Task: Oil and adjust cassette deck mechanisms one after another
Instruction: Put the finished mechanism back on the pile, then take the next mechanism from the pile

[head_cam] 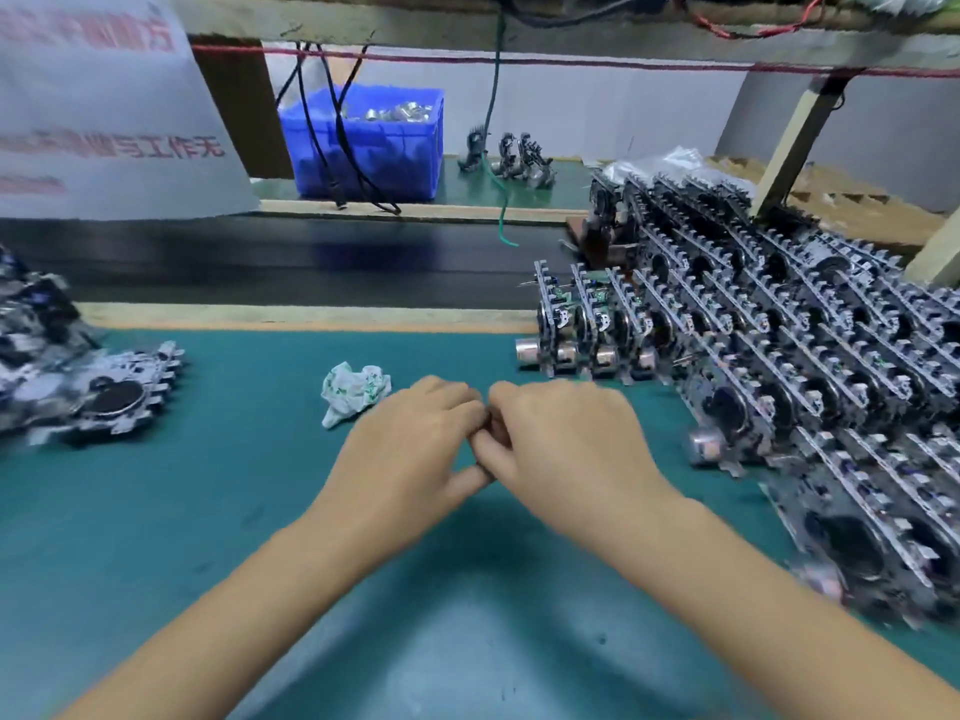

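Note:
My left hand (415,454) and my right hand (566,449) meet over the middle of the green mat (182,537). Their fingers are curled and touch each other, and no object shows between them. A large stack of cassette deck mechanisms (779,356) stands in rows to the right of my right hand. A smaller pile of mechanisms (104,397) lies at the left edge of the mat, with one lying flat at its near side. Neither hand touches a mechanism.
A crumpled white and green wrapper (353,392) lies just beyond my left hand. Past the mat runs a black conveyor belt (285,262). Behind it stand a blue crate (363,142) of metal parts, a few more mechanisms (514,158) and hanging cables. A white notice (104,122) hangs at upper left.

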Tool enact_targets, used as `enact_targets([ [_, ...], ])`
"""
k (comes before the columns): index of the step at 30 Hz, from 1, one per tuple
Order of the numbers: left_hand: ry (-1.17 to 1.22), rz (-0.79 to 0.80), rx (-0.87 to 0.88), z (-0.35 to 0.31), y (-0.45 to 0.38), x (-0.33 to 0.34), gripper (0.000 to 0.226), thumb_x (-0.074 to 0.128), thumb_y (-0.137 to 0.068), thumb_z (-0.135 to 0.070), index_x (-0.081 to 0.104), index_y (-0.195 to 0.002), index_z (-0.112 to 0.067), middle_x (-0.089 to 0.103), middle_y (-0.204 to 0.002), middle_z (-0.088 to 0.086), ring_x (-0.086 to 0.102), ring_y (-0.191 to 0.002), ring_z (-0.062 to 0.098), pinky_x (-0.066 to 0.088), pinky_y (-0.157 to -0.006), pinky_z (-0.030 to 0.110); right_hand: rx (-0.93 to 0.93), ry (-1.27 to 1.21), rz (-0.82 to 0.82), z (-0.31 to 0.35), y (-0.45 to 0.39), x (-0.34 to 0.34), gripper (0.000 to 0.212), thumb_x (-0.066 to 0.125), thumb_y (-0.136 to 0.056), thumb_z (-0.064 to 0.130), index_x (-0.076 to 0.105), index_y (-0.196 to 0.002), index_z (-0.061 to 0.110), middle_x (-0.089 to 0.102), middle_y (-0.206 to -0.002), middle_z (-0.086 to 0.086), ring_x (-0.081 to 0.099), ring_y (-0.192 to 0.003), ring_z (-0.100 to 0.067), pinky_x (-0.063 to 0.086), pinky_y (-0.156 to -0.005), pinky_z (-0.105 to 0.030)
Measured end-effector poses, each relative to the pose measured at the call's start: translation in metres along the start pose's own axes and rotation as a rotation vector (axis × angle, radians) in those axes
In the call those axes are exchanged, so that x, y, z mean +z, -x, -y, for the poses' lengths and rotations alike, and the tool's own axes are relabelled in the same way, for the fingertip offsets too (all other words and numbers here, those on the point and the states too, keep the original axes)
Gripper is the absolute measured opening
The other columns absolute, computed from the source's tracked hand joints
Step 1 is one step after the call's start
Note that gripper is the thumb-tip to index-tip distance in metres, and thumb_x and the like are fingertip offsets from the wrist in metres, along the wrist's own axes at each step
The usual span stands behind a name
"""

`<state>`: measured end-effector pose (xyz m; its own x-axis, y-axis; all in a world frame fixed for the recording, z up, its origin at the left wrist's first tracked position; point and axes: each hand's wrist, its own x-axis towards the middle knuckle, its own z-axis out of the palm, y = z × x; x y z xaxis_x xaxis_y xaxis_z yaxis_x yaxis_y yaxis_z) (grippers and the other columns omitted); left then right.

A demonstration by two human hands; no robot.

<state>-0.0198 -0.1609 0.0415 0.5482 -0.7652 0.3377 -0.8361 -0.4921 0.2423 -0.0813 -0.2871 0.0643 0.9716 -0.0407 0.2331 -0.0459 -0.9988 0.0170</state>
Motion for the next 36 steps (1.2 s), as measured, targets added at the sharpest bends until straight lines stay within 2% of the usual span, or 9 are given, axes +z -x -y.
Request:
enact_targets([
  [3, -0.085, -0.041, -0.168, 0.045, 0.028, -0.010, 0.018, 0.065, -0.077, -0.030, 0.068, -0.089, -0.016, 0.067, -0.089, -0.006, 0.062, -0.083, 0.022, 0.036, -0.056, 0.023, -0.107, -0.122, 0.017, 0.038, -0.030, 0.018, 0.020, 0.039, -0.096, 0.037, 0.048, -0.089, 0.021, 0.065, -0.091, -0.003, 0.056, -0.077, -0.029, 0.013, -0.046, -0.030],
  [9, -0.301, -0.260, -0.726, 0.171, 0.059, -0.030, 0.056, 0.075, -0.078, -0.025, 0.053, -0.123, 0.000, 0.051, -0.122, 0.024, 0.048, -0.109, 0.043, 0.041, -0.084, 0.054, -0.173, -0.494, 0.197, 0.127, -0.123, 0.077, 0.025, 0.043, -0.097, 0.015, 0.056, -0.117, 0.011, 0.062, -0.117, -0.010, 0.055, -0.107, -0.030, 0.040, -0.076, -0.036],
  [14, -0.384, -0.286, -0.977, 0.241, 0.075, -0.040, 0.064, 0.072, -0.083, -0.021, 0.043, -0.127, 0.016, 0.045, -0.118, 0.042, 0.041, -0.111, 0.054, 0.035, -0.090, 0.059, 0.016, -0.930, 0.402, 0.195, -0.169, 0.115, 0.040, 0.044, -0.091, -0.001, 0.046, -0.132, -0.003, 0.051, -0.133, -0.023, 0.046, -0.122, -0.038, 0.037, -0.099, -0.037],
  [18, -0.427, -0.177, -0.985, 0.254, 0.076, -0.044, 0.041, 0.064, -0.089, -0.021, 0.059, -0.112, 0.012, 0.049, -0.116, 0.035, 0.040, -0.114, 0.047, 0.040, -0.089, 0.056, 0.171, -1.158, 0.498, 0.222, -0.185, 0.131, 0.031, 0.046, -0.090, -0.001, 0.054, -0.119, -0.009, 0.059, -0.115, -0.023, 0.054, -0.109, -0.041, 0.042, -0.095, -0.046],
  [22, -0.473, -0.123, -0.917, 0.250, 0.081, -0.043, 0.023, 0.057, -0.091, -0.005, 0.064, -0.107, 0.009, 0.053, -0.113, 0.029, 0.042, -0.108, 0.045, 0.043, -0.075, 0.056, 0.366, -1.470, 0.585, 0.217, -0.190, 0.127, 0.029, 0.049, -0.093, 0.002, 0.053, -0.120, -0.008, 0.049, -0.076, -0.010, 0.050, -0.063, -0.020, 0.052, -0.073, -0.035],
  [27, -0.416, -0.164, -0.847, 0.241, 0.089, -0.043, 0.017, 0.058, -0.089, -0.001, 0.068, -0.101, 0.006, 0.060, -0.106, 0.026, 0.051, -0.099, 0.045, 0.045, -0.073, 0.053, 0.517, -1.688, 0.632, 0.209, -0.184, 0.122, 0.014, 0.050, -0.093, 0.000, 0.057, -0.105, -0.002, 0.048, -0.069, -0.006, 0.048, -0.059, -0.010, 0.050, -0.092, -0.033],
  [31, -0.287, -0.232, -0.764, 0.223, 0.087, -0.050, 0.014, 0.065, -0.086, -0.004, 0.070, -0.098, 0.001, 0.065, -0.104, 0.020, 0.057, -0.097, 0.041, 0.045, -0.081, 0.048, 0.614, -1.769, 0.552, 0.192, -0.172, 0.118, 0.018, 0.060, -0.090, 0.001, 0.060, -0.105, -0.007, 0.053, -0.072, -0.007, 0.055, -0.058, -0.013, 0.052, -0.086, -0.029],
  [33, -0.251, -0.282, -0.690, 0.207, 0.082, -0.056, 0.014, 0.067, -0.085, -0.006, 0.070, -0.098, -0.002, 0.067, -0.103, 0.016, 0.059, -0.097, 0.039, 0.044, -0.083, 0.047, 0.565, -1.796, 0.479, 0.173, -0.160, 0.108, 0.003, 0.062, -0.088, 0.002, 0.061, -0.088, -0.001, 0.057, -0.076, -0.007, 0.058, -0.062, -0.012, 0.054, -0.084, -0.027],
  [36, -0.193, -0.347, -0.530, 0.174, 0.067, -0.064, 0.015, 0.070, -0.082, -0.005, 0.070, -0.096, -0.008, 0.070, -0.100, 0.008, 0.062, -0.094, 0.033, 0.044, -0.081, 0.042, 0.457, -1.770, 0.308, 0.133, -0.129, 0.087, 0.011, 0.064, -0.087, 0.003, 0.060, -0.078, 0.006, 0.062, -0.076, -0.004, 0.061, -0.060, -0.007, 0.057, -0.072, -0.019],
])
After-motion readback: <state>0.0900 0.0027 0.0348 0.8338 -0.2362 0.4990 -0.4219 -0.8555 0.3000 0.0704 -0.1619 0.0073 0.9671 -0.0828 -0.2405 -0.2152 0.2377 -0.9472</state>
